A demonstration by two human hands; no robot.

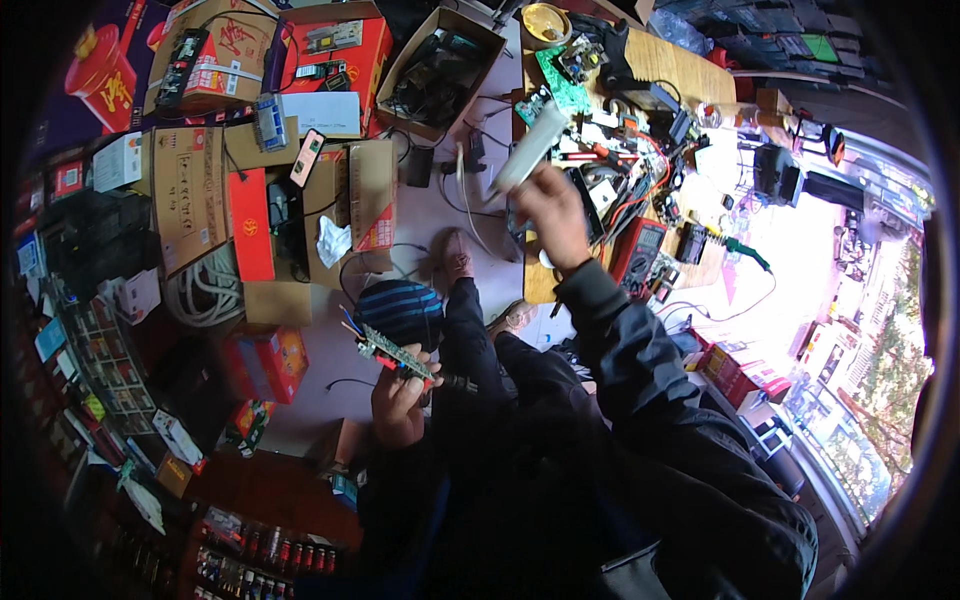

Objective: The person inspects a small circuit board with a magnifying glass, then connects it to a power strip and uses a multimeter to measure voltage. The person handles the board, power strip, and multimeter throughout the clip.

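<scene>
My left hand (399, 408) is closed around a narrow circuit board (388, 348) with loose wires at its far end and a red part along its underside. My right hand (556, 217) reaches forward to the workbench's near edge. Its fingers grip a long, pale grey-white flat piece (531, 146), smeared by motion and tilted up to the right; whether it is a casing or a cover I cannot tell. Beyond it a green circuit board (563, 82) lies among loose parts. Close to my right wrist is a red multimeter (640, 250).
The wooden workbench (680, 65) is crowded with cables and components, and a soldering iron with a green handle (740, 250) lies at its right. Cardboard boxes (190, 195) and an open box of dark parts (440, 75) stand to the left. A blue-striped round stool (398, 308) sits by my legs.
</scene>
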